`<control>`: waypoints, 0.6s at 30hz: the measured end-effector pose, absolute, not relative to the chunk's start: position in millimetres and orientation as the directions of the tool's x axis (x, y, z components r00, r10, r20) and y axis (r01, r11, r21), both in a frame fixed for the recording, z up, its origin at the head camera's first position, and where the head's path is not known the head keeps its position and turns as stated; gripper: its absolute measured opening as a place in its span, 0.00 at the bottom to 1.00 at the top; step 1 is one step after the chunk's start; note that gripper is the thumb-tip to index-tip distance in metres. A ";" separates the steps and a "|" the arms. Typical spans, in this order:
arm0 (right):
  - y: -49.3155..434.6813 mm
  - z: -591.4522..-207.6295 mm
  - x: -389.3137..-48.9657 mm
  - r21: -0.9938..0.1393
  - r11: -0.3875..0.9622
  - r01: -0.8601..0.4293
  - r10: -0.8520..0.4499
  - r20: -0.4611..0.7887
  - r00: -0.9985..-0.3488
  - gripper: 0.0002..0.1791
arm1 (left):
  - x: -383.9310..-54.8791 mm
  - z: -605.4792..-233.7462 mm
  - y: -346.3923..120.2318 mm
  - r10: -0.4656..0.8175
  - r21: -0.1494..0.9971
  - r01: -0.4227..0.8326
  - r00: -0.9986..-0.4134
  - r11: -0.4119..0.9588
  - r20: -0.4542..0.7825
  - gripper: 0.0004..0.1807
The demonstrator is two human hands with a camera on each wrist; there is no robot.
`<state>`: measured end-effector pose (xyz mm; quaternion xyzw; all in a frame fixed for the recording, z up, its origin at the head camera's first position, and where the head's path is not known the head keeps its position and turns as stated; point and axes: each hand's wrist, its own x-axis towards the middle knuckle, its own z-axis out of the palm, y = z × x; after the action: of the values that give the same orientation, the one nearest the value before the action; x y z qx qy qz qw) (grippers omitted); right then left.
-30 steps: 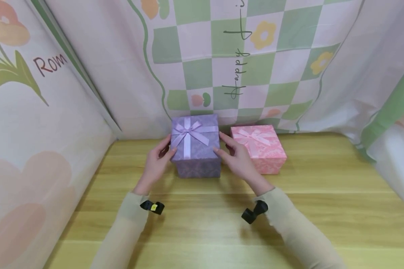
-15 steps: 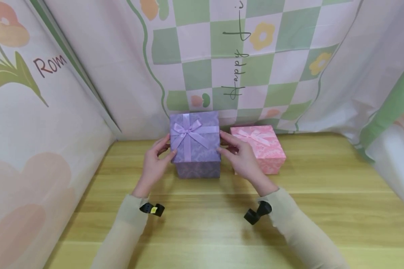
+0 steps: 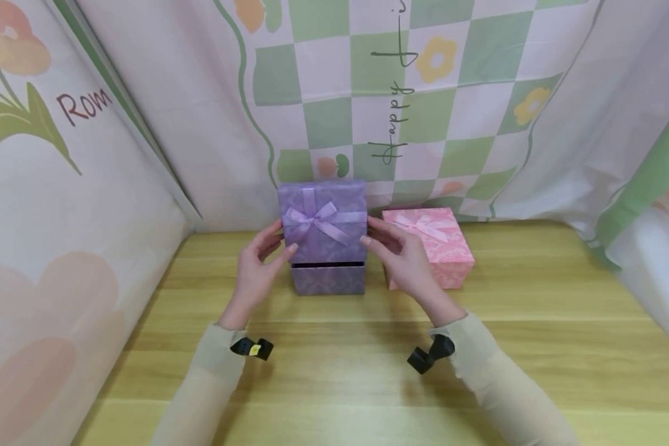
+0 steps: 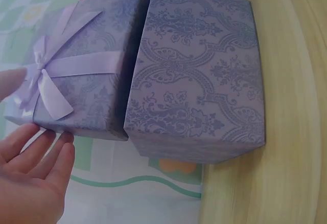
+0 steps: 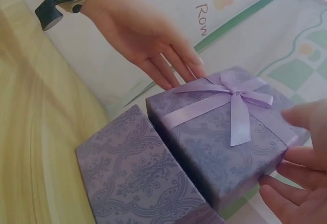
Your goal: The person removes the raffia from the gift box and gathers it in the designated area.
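A purple damask-patterned gift box lid (image 3: 345,198) with a lilac ribbon bow (image 3: 312,220) is raised off its purple box base (image 3: 329,281). It tilts toward the person, and a dark gap shows between its front edge and the base. My left hand (image 3: 257,263) holds the lid's left side, thumb at the front and fingers along the side. Opposite it, my right hand (image 3: 406,260) holds the right side in the same way. Both wrist views show the lid (image 4: 92,86) parted from the base (image 5: 143,173). The inside of the base is hidden.
Right of the purple box stands a pink gift box (image 3: 451,251) with a pink bow, partly behind my right hand. A checked, flowered curtain (image 3: 323,118) rises behind both boxes. The wooden table (image 3: 334,371) extends toward me, with a printed cloth wall (image 3: 106,204) at left.
Both hands have lifted the purple lid upward and tilted it toward the person, and a dark gap has opened above the base. The base and the pink box have stayed put.
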<state>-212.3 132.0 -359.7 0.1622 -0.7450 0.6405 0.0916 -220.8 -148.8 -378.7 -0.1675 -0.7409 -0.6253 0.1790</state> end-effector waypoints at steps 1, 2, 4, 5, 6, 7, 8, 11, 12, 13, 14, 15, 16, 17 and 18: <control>132.3 -359.0 -211.8 -0.927 0.118 -0.355 -0.121 0.341 -0.932 0.26 | -220.2 -378.5 -148.4 0.023 0.869 0.473 -0.880 0.145 0.475 0.30; 132.6 -358.2 -211.4 -0.930 0.112 -0.351 -0.119 0.338 -0.934 0.25 | -219.7 -378.6 -148.0 0.020 0.871 0.474 -0.879 0.132 0.476 0.30; 133.2 -356.5 -209.8 -0.933 0.113 -0.341 -0.112 0.329 -0.938 0.25 | -218.8 -378.7 -147.2 0.024 0.875 0.474 -0.880 0.096 0.474 0.32; 133.7 -356.0 -209.3 -0.933 0.116 -0.340 -0.111 0.328 -0.938 0.24 | -218.2 -378.6 -146.4 0.026 0.877 0.473 -0.881 0.084 0.472 0.33; 134.1 -355.6 -208.7 -0.934 0.121 -0.336 -0.110 0.324 -0.940 0.24 | -217.8 -378.6 -145.5 0.027 0.877 0.475 -0.880 0.070 0.474 0.33; 134.5 -355.2 -208.1 -0.934 0.128 -0.333 -0.109 0.320 -0.941 0.24 | -217.0 -378.4 -144.7 0.028 0.879 0.475 -0.880 0.051 0.474 0.33; 135.0 -355.0 -207.5 -0.933 0.140 -0.330 -0.109 0.317 -0.942 0.24 | -216.3 -378.3 -143.9 0.030 0.879 0.475 -0.880 0.039 0.474 0.32; 136.7 -355.5 -206.4 -0.929 0.175 -0.325 -0.110 0.309 -0.945 0.25 | -214.0 -377.7 -142.7 0.038 0.880 0.475 -0.880 0.014 0.474 0.28; 137.3 -356.0 -206.3 -0.929 0.184 -0.321 -0.108 0.306 -0.946 0.25 | -213.4 -377.7 -142.7 0.036 0.880 0.475 -0.880 0.015 0.474 0.27; 137.9 -356.6 -206.3 -0.927 0.193 -0.321 -0.106 0.305 -0.946 0.25 | -212.6 -377.8 -142.9 0.031 0.883 0.470 -0.883 0.022 0.469 0.26; 138.4 -357.2 -206.5 -0.926 0.200 -0.320 -0.103 0.305 -0.947 0.25 | -212.0 -377.8 -143.4 0.025 0.885 0.465 -0.885 0.031 0.464 0.24; 138.7 -357.8 -206.7 -0.927 0.199 -0.318 -0.098 0.304 -0.948 0.25 | -211.4 -378.0 -143.9 0.017 0.888 0.457 -0.890 0.047 0.457 0.23; 138.9 -358.5 -207.2 -0.927 0.198 -0.317 -0.093 0.304 -0.948 0.25 | -210.5 -378.1 -144.5 0.008 0.893 0.446 -0.895 0.061 0.446 0.23; 139.1 -359.1 -207.7 -0.928 0.197 -0.315 -0.088 0.304 -0.949 0.25 | -209.7 -378.3 -145.2 -0.001 0.898 0.433 -0.901 0.072 0.435 0.22; 139.0 -359.6 -208.1 -0.931 0.192 -0.312 -0.082 0.301 -0.950 0.25 | -208.8 -378.4 -145.8 -0.012 0.904 0.419 -0.907 0.086 0.422 0.22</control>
<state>-208.1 139.0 -359.6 0.1284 -0.7664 0.6226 0.0921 -208.8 -145.8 -378.4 -0.1417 -0.7185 -0.6611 0.1632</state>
